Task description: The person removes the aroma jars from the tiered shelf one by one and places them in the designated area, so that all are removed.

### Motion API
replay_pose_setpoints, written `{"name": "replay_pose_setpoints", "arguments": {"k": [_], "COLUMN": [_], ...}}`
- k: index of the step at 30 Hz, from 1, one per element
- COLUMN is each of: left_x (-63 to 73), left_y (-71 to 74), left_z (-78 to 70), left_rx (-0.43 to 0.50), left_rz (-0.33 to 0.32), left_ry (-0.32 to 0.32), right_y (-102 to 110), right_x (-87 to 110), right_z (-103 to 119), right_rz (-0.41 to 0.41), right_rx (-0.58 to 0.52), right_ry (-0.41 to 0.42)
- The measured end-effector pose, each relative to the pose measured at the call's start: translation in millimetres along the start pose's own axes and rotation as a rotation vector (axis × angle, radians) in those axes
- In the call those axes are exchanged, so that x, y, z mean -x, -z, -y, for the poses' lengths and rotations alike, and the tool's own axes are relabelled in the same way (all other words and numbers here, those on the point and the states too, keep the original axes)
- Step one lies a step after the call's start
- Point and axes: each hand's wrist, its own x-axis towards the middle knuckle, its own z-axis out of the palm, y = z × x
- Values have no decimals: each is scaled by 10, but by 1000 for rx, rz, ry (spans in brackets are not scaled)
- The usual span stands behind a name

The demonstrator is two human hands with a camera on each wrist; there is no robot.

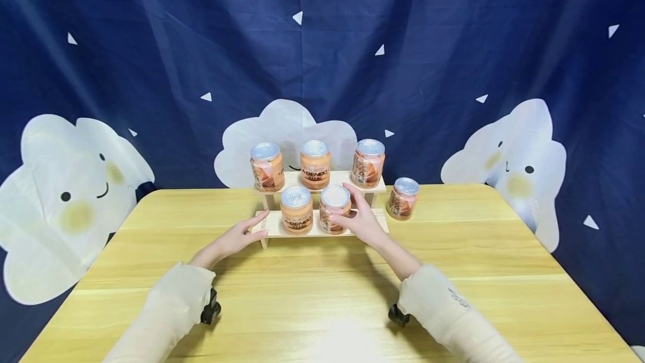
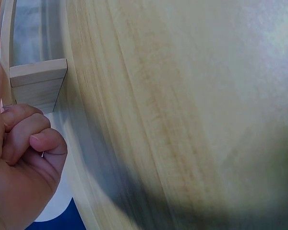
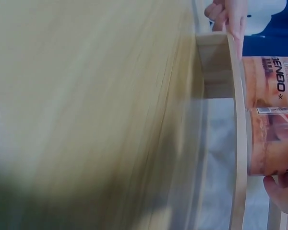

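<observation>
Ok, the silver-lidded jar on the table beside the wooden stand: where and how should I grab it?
Probably best by the round body of the silver-lidded jar, just below its lid, coming from the right: it stands upright on the table, with the two-tier wooden stand close on its left.
</observation>
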Motion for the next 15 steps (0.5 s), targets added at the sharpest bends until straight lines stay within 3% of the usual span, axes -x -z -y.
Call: {"name": "replay_pose_setpoints", "arguments": {"k": [15], "left_x": [-21], "left_y": [-5], "left_z": [55], "left_rx": [0], "left_rz": [-1], "left_ry": [-18], "right_y": [8], "right_x": [-6], "right_z": [-16], "right_rz": [-39], "right_rx": [57], "right_ry": [1]}}
